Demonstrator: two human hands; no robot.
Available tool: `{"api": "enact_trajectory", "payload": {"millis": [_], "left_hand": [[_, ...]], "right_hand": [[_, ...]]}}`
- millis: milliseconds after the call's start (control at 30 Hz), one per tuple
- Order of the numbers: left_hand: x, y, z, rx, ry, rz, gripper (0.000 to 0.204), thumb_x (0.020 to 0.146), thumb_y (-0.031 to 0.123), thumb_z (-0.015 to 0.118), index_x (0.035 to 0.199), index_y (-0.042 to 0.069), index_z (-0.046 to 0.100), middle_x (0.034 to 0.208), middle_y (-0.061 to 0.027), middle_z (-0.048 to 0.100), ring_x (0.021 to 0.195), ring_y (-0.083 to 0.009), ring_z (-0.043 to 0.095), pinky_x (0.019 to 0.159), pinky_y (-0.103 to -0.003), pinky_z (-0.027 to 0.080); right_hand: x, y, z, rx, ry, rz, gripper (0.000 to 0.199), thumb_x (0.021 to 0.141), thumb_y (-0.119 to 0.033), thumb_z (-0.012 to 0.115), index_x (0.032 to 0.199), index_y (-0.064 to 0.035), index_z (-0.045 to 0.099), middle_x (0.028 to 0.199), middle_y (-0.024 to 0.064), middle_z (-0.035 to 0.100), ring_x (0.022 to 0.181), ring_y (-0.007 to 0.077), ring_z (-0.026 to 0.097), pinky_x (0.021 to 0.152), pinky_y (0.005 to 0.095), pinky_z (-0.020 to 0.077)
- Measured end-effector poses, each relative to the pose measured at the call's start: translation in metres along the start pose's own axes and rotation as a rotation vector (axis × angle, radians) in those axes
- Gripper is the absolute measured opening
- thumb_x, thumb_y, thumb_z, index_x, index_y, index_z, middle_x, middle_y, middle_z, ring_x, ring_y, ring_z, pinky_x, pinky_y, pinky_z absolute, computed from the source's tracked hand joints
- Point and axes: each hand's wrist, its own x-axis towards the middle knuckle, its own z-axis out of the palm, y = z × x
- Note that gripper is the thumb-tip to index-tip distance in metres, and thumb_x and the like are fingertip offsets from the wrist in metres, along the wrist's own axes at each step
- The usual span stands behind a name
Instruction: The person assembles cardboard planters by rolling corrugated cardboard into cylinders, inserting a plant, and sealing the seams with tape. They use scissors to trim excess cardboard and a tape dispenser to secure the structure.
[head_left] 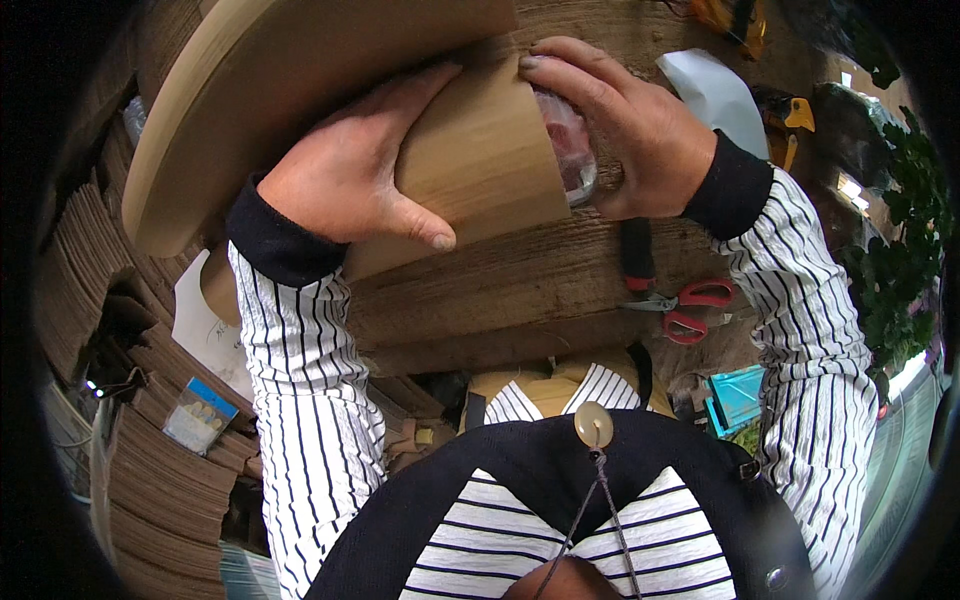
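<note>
A large brown kraft paper or thin cardboard sheet (pixel 490 150) is curled around a clear-plastic-wrapped item (pixel 570 145) with something reddish inside. Only the end of that item shows, at the right opening of the roll. My left hand (pixel 365 170) grips the rolled part, its thumb on the near side and its fingers partly hidden by the sheet's raised flap. Curved round the right end, my right hand (pixel 635 130) has its fingertips on the paper's edge and its palm beside the plastic-wrapped item.
Below the roll, red-handled scissors (pixel 690 310) and a black-and-red handle (pixel 637 255) lie on the wooden table (pixel 450 310). Stacked brown cardboard (pixel 150 480) fills the left. White paper (pixel 715 95) lies beyond my right wrist, with leafy green plants (pixel 910 220) farther right.
</note>
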Motion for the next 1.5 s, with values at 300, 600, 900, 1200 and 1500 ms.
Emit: {"api": "enact_trajectory", "payload": {"millis": [300, 600, 900, 1200, 1500], "left_hand": [[0.006, 0.0, 0.022, 0.023, 0.125, -0.012, 0.109, 0.055, 0.048, 0.088, 0.137, -0.003, 0.039, 0.128, -0.029, 0.052, 0.118, -0.0383, 0.054, 0.099, -0.037, 0.045], [0.007, 0.029, 0.05, -0.041, -0.029, -0.228, 0.113, 0.051, 0.047, 0.088, 0.138, -0.004, 0.036, 0.124, -0.0273, 0.056, 0.114, -0.0377, 0.057, 0.098, -0.04, 0.046], [0.013, 0.08, 0.062, 0.038, 0.005, -0.458, 0.109, 0.047, 0.048, 0.088, 0.133, -0.003, 0.044, 0.107, -0.0262, 0.064, 0.1, -0.0388, 0.063, 0.087, -0.043, 0.051], [0.011, 0.084, 0.067, 0.007, 0.071, -0.441, 0.103, 0.049, 0.046, 0.086, 0.13, -0.003, 0.045, 0.108, -0.0261, 0.063, 0.1, -0.0393, 0.063, 0.087, -0.043, 0.052], [0.033, 0.041, 0.046, -0.335, -0.159, -0.379, 0.113, 0.047, 0.047, 0.088, 0.135, -0.005, 0.04, 0.121, -0.0299, 0.057, 0.112, -0.0398, 0.057, 0.093, -0.041, 0.048]], "right_hand": [[-0.003, -0.012, 0.0, 0.128, 0.046, 0.116, 0.123, 0.048, -0.015, 0.091, 0.149, -0.0119, 0.02, 0.144, 0.0222, 0.032, 0.129, 0.0428, 0.041, 0.104, 0.0443, 0.0449], [-0.029, -0.028, 0.031, 0.155, 0.129, 0.225, 0.121, 0.042, -0.02, 0.093, 0.144, -0.0057, 0.03, 0.137, 0.0243, 0.038, 0.125, 0.0421, 0.043, 0.104, 0.0432, 0.0404], [-0.037, -0.073, 0.088, -0.464, 0.174, 0.421, 0.063, 0.08, -0.01, 0.059, 0.14, -0.0187, 0.04, 0.147, 0.0196, 0.03, 0.119, 0.0466, 0.043, 0.083, 0.0445, 0.0549], [-0.044, -0.081, 0.082, -0.378, 0.09, 0.494, 0.074, 0.074, -0.004, 0.062, 0.142, -0.0209, 0.035, 0.15, 0.018, 0.023, 0.118, 0.0436, 0.044, 0.087, 0.0441, 0.0531], [0.008, -0.088, 0.028, -0.208, -0.222, 0.73, 0.091, 0.065, -0.008, 0.075, 0.144, -0.0183, 0.03, 0.148, 0.0184, 0.024, 0.116, 0.0447, 0.046, 0.087, 0.0472, 0.0519]]}}
